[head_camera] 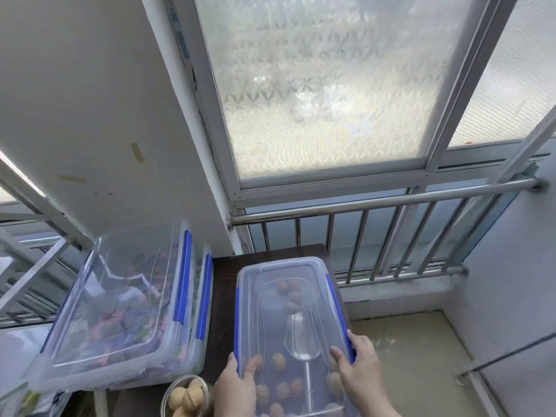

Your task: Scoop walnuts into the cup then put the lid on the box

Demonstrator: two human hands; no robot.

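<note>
**A:** Your left hand (237,386) is clamped on the near left edge of the lid (285,296), thumb on the outside by the blue clip, fingers pressed flat on top. Your right hand (359,362) is doing the same on the right edge, thumb on top, fingers wrapped over the blue side clip. So both are gripping the lid, not hanging loose.

**B:** ok and where's the lid sitting? on the box or off to the side?

**A:** It's lying on top of the box (343,314), which stands on the dark table (221,296) in front of the railing. Can't tell if the clips are snapped down. Through the clear plastic you can see walnuts (278,361) scattered near your hands plus a few at the far end, and the metal scoop (301,338) lying inside among them.

**B:** and the cup?

**A:** The cup (168,392) is just left of your left hand at the bottom edge, with several walnuts in it. Further left there are two bigger clear bins (126,296) with blue clips, stacked, lids on, full of mixed colourful stuff too blurry to name.
</note>
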